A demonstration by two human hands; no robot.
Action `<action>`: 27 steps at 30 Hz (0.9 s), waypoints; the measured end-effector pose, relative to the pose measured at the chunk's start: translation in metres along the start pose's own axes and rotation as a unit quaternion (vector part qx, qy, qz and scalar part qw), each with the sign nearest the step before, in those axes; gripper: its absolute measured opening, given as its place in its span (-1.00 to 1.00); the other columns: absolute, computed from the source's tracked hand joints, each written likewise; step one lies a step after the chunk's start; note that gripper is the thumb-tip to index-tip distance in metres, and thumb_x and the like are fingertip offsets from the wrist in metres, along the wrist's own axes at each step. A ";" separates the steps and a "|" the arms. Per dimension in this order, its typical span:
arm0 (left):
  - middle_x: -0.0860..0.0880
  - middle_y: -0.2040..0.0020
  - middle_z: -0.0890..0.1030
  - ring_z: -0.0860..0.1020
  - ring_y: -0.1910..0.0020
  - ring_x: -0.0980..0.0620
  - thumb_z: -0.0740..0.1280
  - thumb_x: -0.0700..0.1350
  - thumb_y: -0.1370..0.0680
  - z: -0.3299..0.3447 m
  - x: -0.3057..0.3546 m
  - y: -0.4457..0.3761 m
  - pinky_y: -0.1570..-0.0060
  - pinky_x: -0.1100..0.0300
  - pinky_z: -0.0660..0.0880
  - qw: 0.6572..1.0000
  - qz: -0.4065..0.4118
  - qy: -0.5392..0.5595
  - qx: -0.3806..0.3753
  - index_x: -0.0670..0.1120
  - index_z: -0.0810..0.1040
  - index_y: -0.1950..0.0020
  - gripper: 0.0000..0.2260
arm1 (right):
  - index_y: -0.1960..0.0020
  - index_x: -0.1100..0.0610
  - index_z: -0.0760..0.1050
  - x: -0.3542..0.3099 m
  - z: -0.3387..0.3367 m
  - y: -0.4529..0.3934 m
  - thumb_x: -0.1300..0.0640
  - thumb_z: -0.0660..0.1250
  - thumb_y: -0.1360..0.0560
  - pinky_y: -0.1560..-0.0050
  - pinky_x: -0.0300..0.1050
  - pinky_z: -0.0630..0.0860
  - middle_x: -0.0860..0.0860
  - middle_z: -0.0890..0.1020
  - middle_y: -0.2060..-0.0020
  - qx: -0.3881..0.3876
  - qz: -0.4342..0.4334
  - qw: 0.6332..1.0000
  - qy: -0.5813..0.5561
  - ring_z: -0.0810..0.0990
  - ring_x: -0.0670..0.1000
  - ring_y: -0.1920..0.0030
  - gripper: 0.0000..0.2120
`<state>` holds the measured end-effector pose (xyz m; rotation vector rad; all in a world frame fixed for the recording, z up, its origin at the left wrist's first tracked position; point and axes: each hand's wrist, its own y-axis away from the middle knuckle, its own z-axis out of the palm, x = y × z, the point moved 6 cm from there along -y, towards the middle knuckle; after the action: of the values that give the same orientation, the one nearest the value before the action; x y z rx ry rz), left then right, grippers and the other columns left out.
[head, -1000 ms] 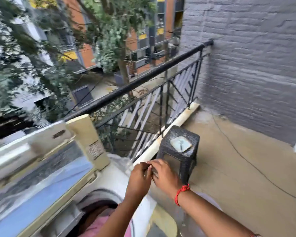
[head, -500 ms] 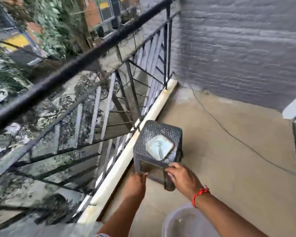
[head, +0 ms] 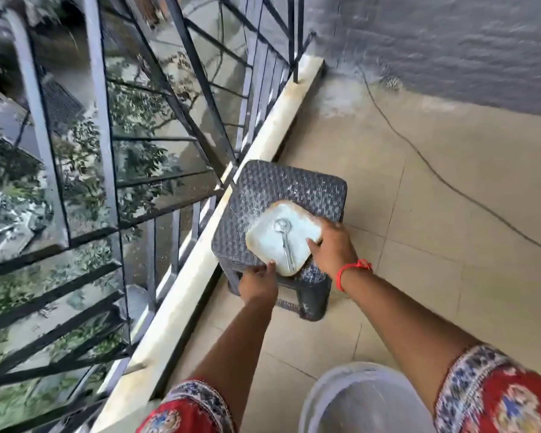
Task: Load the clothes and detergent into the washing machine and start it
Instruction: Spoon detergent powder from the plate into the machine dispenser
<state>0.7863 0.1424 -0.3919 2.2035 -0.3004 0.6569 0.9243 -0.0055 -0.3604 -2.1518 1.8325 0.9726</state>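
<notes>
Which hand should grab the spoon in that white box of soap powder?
Probably the right hand: its fingers already rest on the container's rim beside the spoon. The left hand sits at the near corner, so it could steady the container on the stool.

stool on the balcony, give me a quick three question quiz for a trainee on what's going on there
1. True or false: the dish sits on the floor beside the stool.
2. What lies inside the dish?
A. a spoon
B. a sock
C. a key
3. Fill in: the right hand touches the dish's right edge, and the left hand is at its ____ corner.

Key
1. False. It rests on top of the stool.
2. A. A spoon lies in the pale powder, bowl end away from the person.
3. Near, the corner closest to the person. Both hands are at the dish's rim, which has not been lifted yet.
</notes>
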 end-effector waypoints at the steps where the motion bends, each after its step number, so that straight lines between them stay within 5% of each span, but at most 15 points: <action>1: -0.12 0.05 0.69 0.66 0.06 -0.15 0.34 0.25 -0.43 0.003 -0.003 -0.004 -0.06 -0.05 0.59 1.000 0.002 0.024 0.005 -0.10 0.60 -0.07 -0.55 | -0.42 0.15 0.36 0.005 0.004 -0.008 0.09 0.41 -0.45 -0.30 0.05 0.40 0.22 0.53 -0.26 0.003 0.020 1.000 -0.012 0.47 0.23 -0.26 -0.43; 6: -0.08 0.18 0.68 0.68 0.14 -0.13 0.46 0.17 -0.29 0.011 -0.012 -0.022 0.04 -0.07 0.63 0.993 -0.012 0.120 0.005 -0.02 0.53 0.23 -0.71 | -0.27 0.20 0.51 0.014 0.005 -0.026 0.17 0.41 -0.46 -0.13 -0.07 0.43 0.21 0.64 -0.11 0.032 0.070 0.995 -0.062 0.59 0.20 -0.13 -0.60; 9: -0.07 0.23 0.67 0.68 0.16 -0.12 0.48 0.05 -0.40 0.004 -0.013 -0.019 0.04 -0.04 0.63 0.994 -0.007 0.112 0.003 -0.03 0.50 0.27 -0.77 | -0.19 0.21 0.55 0.010 0.005 -0.016 0.21 0.39 -0.46 0.03 -0.18 0.38 0.21 0.67 -0.03 0.041 0.078 0.993 -0.075 0.62 0.17 -0.03 -0.69; 12: -0.08 0.16 0.68 0.66 0.10 -0.15 0.45 0.05 -0.42 -0.008 -0.022 -0.001 -0.01 -0.05 0.62 0.993 -0.025 0.112 0.004 -0.04 0.50 0.21 -0.79 | -0.19 0.21 0.56 -0.001 0.001 0.010 0.25 0.38 -0.46 0.18 -0.27 0.28 0.20 0.68 0.00 0.047 0.069 0.992 -0.096 0.63 0.15 -0.01 -0.70; 16: -0.07 0.18 0.63 0.64 0.21 -0.12 0.43 -0.02 -0.45 -0.033 -0.035 0.052 0.09 -0.04 0.64 0.982 -0.048 0.184 -0.014 0.07 0.48 0.16 -0.87 | -0.14 0.19 0.59 -0.018 -0.019 0.061 0.25 0.39 -0.43 0.03 -0.14 0.39 0.16 0.70 0.03 0.053 0.056 0.991 -0.112 0.64 0.16 -0.01 -0.72; 20: -0.18 0.08 0.61 0.61 0.20 -0.06 0.37 -0.12 -0.56 -0.076 -0.044 0.127 0.25 0.14 0.58 0.952 -0.103 0.285 -0.044 -0.18 0.50 -0.01 -0.86 | -0.09 0.18 0.61 -0.041 -0.050 0.123 0.25 0.42 -0.42 0.15 -0.17 0.35 0.14 0.71 0.15 0.034 0.038 0.990 -0.131 0.65 0.14 0.10 -0.76; 27: -0.18 -0.11 0.64 0.66 0.00 -0.13 0.28 -0.07 -0.62 -0.171 -0.036 0.254 0.25 0.12 0.61 0.923 -0.049 0.377 -0.054 -0.10 0.49 -0.18 -0.82 | 0.09 0.19 0.59 -0.111 -0.118 0.233 0.21 0.48 -0.38 0.30 -0.13 0.36 0.10 0.57 0.44 0.021 -0.027 0.988 -0.148 0.54 0.17 0.33 -0.87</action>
<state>0.5893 0.1066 -0.1569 1.6896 0.1701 1.3269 0.7474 -0.0296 -0.1399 -1.9015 1.6307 1.1586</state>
